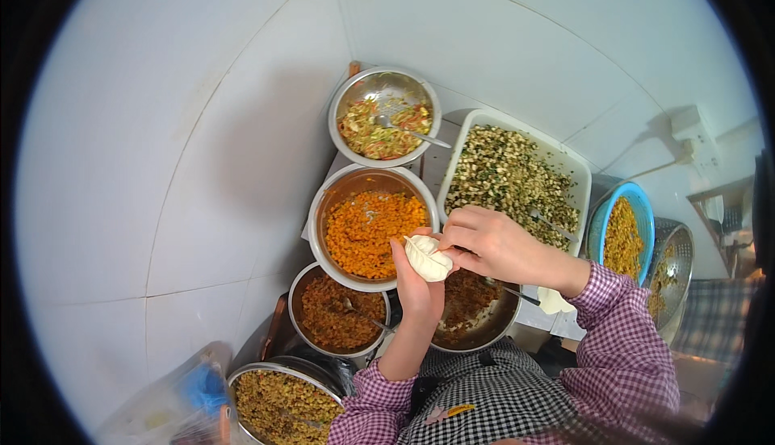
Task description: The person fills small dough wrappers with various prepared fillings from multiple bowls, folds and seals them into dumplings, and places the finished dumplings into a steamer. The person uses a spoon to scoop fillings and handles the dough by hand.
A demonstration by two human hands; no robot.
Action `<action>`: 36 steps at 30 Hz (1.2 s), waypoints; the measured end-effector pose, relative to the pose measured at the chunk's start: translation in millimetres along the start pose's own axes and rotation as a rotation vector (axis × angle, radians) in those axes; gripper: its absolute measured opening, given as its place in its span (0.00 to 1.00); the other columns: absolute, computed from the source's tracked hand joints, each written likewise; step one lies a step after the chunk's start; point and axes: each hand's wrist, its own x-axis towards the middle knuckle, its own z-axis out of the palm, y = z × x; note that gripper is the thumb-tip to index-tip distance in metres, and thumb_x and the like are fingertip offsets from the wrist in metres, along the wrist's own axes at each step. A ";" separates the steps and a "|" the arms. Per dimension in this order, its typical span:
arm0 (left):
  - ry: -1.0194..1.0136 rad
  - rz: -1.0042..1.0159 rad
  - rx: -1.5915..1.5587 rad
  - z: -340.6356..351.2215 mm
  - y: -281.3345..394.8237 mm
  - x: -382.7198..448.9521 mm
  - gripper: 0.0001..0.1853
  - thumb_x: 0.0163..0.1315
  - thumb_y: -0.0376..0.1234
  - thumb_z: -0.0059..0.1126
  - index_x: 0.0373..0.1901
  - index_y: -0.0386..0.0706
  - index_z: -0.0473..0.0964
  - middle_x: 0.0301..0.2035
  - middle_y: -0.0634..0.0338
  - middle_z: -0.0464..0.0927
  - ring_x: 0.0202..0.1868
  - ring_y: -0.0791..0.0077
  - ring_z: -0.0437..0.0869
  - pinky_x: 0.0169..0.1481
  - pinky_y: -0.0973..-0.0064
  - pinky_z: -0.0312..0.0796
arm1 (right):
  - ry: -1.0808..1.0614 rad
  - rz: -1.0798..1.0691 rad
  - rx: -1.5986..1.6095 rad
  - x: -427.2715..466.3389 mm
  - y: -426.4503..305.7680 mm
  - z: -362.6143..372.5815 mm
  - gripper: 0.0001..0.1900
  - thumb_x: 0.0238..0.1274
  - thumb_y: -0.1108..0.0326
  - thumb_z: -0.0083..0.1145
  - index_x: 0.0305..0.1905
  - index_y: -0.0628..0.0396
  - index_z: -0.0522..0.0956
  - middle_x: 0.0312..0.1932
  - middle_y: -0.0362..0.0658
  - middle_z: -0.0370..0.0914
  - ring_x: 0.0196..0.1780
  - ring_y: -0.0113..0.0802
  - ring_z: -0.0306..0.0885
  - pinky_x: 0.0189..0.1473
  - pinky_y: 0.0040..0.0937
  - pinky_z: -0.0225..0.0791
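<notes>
A pleated white dough bun rests in my left hand, with the fingers and thumb curled around its sides. My right hand pinches the bun's right edge between thumb and fingers. A row of folds runs along its upper face; any filling inside is hidden. Both hands are held above the bowls. Just left of the bun is a metal bowl of orange chopped filling. Under my hands sits a bowl of dark brown filling, partly covered by my wrists.
Around stand a steel bowl of shredded vegetables with a spoon, a white tray of tofu-like cubes and greens, a reddish-brown filling bowl, a blue basket, a steel colander and a lower-left bowl. Tiled walls close the corner.
</notes>
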 end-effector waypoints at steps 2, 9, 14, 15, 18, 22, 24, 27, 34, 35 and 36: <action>0.009 0.021 0.083 13.0 -13.1 -8.1 0.30 0.82 0.56 0.20 0.55 0.46 0.71 0.47 0.61 0.80 0.49 0.71 0.82 0.48 0.66 0.77 | 0.020 0.021 0.034 -19.1 -3.1 -7.9 0.07 0.61 0.68 0.66 0.40 0.58 0.80 0.35 0.45 0.76 0.41 0.44 0.78 0.44 0.40 0.75; -0.136 0.027 0.311 61.0 -76.6 -35.0 0.32 0.82 0.56 0.20 0.54 0.43 0.71 0.42 0.57 0.80 0.42 0.70 0.84 0.43 0.68 0.79 | 0.090 0.277 0.410 -108.9 13.2 -45.4 0.09 0.65 0.66 0.68 0.40 0.59 0.80 0.32 0.43 0.79 0.35 0.35 0.79 0.37 0.36 0.72; -0.293 -0.137 0.325 82.4 -151.4 -46.5 0.36 0.80 0.61 0.23 0.60 0.40 0.70 0.47 0.53 0.81 0.51 0.62 0.84 0.49 0.60 0.80 | 0.294 0.576 0.746 -213.8 31.5 -69.0 0.13 0.64 0.63 0.71 0.39 0.57 0.76 0.32 0.39 0.78 0.36 0.23 0.72 0.36 0.26 0.65; -0.298 -0.191 0.308 93.1 -168.5 -51.9 0.37 0.79 0.62 0.22 0.62 0.41 0.69 0.50 0.54 0.80 0.53 0.61 0.83 0.53 0.59 0.78 | 0.372 0.602 0.816 -239.4 29.5 -75.0 0.13 0.64 0.62 0.71 0.41 0.57 0.77 0.34 0.39 0.79 0.37 0.23 0.72 0.37 0.25 0.64; -0.332 -0.356 0.282 115.5 -217.2 -70.2 0.41 0.77 0.65 0.21 0.72 0.44 0.64 0.65 0.52 0.73 0.67 0.57 0.76 0.69 0.55 0.70 | 0.404 0.385 0.245 -305.2 -0.8 -89.2 0.27 0.53 0.66 0.76 0.58 0.52 0.77 0.62 0.46 0.69 0.57 0.37 0.73 0.57 0.38 0.69; -0.421 -0.629 0.279 118.9 -286.3 -98.8 0.44 0.75 0.67 0.19 0.76 0.44 0.59 0.71 0.50 0.67 0.73 0.55 0.67 0.74 0.52 0.63 | 0.305 0.499 0.043 -389.9 -11.7 -44.2 0.36 0.49 0.70 0.74 0.66 0.48 0.73 0.77 0.54 0.55 0.77 0.62 0.58 0.75 0.54 0.61; -0.387 -0.775 0.341 86.4 -326.3 -103.8 0.46 0.75 0.68 0.19 0.77 0.43 0.57 0.72 0.49 0.65 0.74 0.55 0.66 0.74 0.51 0.63 | 0.304 0.627 0.129 -427.9 -9.0 -16.4 0.34 0.50 0.72 0.73 0.66 0.48 0.74 0.76 0.57 0.56 0.77 0.63 0.58 0.74 0.54 0.62; -0.325 -0.962 0.599 43.3 -372.3 -108.7 0.47 0.75 0.68 0.21 0.80 0.41 0.50 0.73 0.47 0.62 0.74 0.53 0.65 0.75 0.50 0.64 | 0.343 0.837 0.373 -484.8 10.1 30.2 0.33 0.51 0.73 0.71 0.65 0.49 0.74 0.74 0.59 0.60 0.72 0.64 0.64 0.70 0.52 0.67; -0.409 -1.125 0.904 -11.2 -394.6 -121.1 0.41 0.81 0.59 0.26 0.81 0.37 0.46 0.71 0.44 0.64 0.72 0.51 0.68 0.73 0.53 0.69 | 0.535 1.311 -0.305 -593.2 96.6 107.3 0.32 0.51 0.69 0.72 0.64 0.54 0.74 0.63 0.61 0.68 0.60 0.63 0.74 0.61 0.52 0.73; -0.412 -1.134 0.919 -11.3 -393.5 -122.3 0.41 0.81 0.58 0.27 0.80 0.36 0.47 0.71 0.44 0.65 0.72 0.52 0.69 0.73 0.53 0.69 | 0.492 1.353 -0.317 -597.6 103.7 111.4 0.31 0.52 0.67 0.72 0.64 0.55 0.74 0.63 0.61 0.68 0.60 0.64 0.74 0.61 0.52 0.73; -0.419 -1.138 0.927 -11.9 -392.7 -123.2 0.40 0.81 0.58 0.27 0.80 0.36 0.48 0.71 0.44 0.66 0.72 0.52 0.69 0.73 0.53 0.69 | 0.444 1.389 -0.338 -596.7 107.9 108.5 0.31 0.53 0.65 0.72 0.63 0.56 0.74 0.63 0.61 0.68 0.59 0.64 0.74 0.61 0.52 0.73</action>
